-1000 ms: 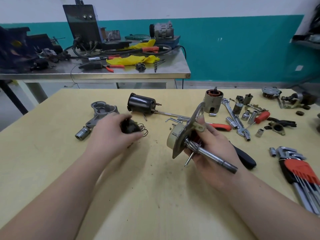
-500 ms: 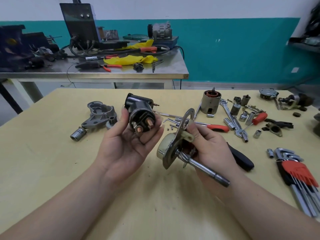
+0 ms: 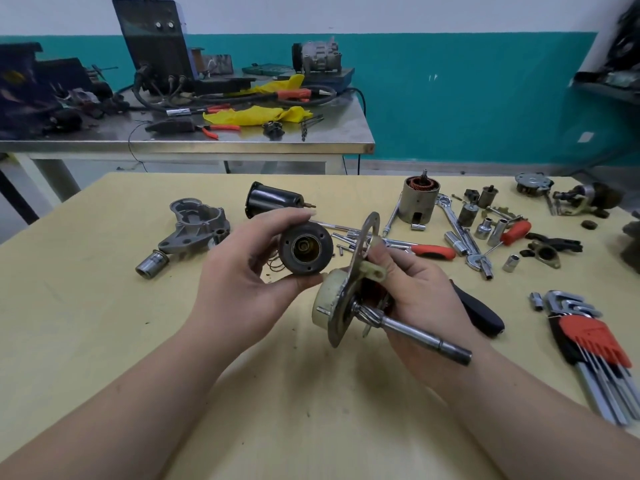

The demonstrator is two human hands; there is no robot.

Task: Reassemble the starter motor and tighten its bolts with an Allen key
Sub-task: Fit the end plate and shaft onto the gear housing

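Observation:
My left hand (image 3: 239, 271) grips a black solenoid (image 3: 305, 250), its open round end turned toward me. My right hand (image 3: 412, 292) holds the drive shaft assembly (image 3: 349, 299): a steel plate with a cream gear housing, a plastic fork lever and a long steel shaft pointing down-right. The two parts almost touch in the air above the yellow table (image 3: 104, 341). On the table lie the grey nose housing (image 3: 197, 225), the black motor can (image 3: 273, 202) and the armature in its case (image 3: 419, 199). An Allen key set (image 3: 592, 348) in a red holder lies at the right.
Sockets, wrenches and a red-handled ratchet (image 3: 433, 251) are scattered behind my right hand. A black screwdriver handle (image 3: 481, 313) lies under my right wrist. A loose socket (image 3: 152, 264) sits left. A steel bench (image 3: 187, 140) with tools stands beyond the table.
My left hand picked the solenoid up off the table, raised it, then rotated it so its open end faces me instead of its terminals. The right hand kept the shaft assembly nearly still.

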